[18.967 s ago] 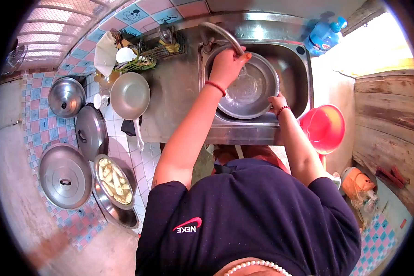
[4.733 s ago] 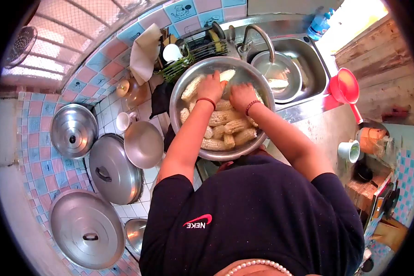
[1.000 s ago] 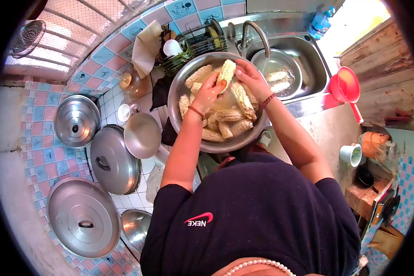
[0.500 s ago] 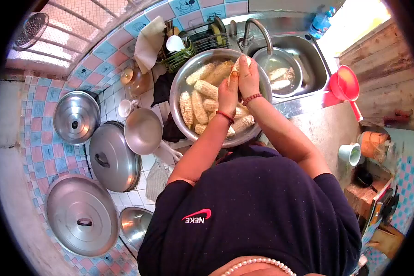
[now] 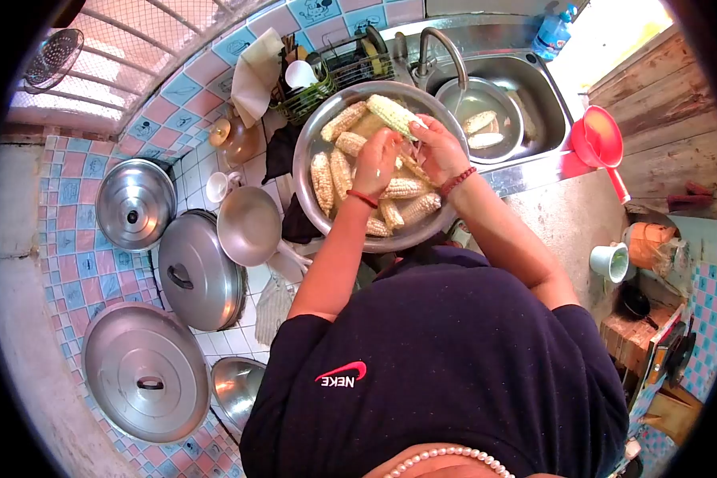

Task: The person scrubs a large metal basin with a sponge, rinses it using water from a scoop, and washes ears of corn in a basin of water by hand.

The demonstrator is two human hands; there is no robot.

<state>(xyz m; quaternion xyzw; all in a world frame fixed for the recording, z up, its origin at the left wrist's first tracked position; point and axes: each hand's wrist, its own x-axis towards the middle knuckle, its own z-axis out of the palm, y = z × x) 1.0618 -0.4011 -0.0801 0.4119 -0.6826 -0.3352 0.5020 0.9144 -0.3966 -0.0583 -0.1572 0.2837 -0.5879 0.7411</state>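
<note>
A large metal basin (image 5: pixel 304 171) holds several pale corn cobs (image 5: pixel 342 172) in water. Over its upper part my right hand (image 5: pixel 440 150) has its fingers round the lower end of one cob (image 5: pixel 395 114), which slants up to the left. My left hand (image 5: pixel 379 162) is beside that cob's lower end, fingers bent together; what lies between them is hidden. To the right, a smaller metal bowl (image 5: pixel 514 127) in the sink (image 5: pixel 555 131) contains water and more cobs (image 5: pixel 481 122), under the curved faucet (image 5: pixel 443 35).
Left of the basin are a pan (image 5: pixel 248 226), a mug (image 5: pixel 220 186) and large lids (image 5: pixel 145 373). A dish rack (image 5: pixel 362 70) stands behind it. On the right are a red dipper (image 5: pixel 597 139), a blue bottle (image 5: pixel 553 33) and a pale green cup (image 5: pixel 609 263).
Since half a second ago, my hands have come apart slightly and lowered from the basin's upper right, and the cob now shows above them. Long before, my hands were on the bowl in the sink.
</note>
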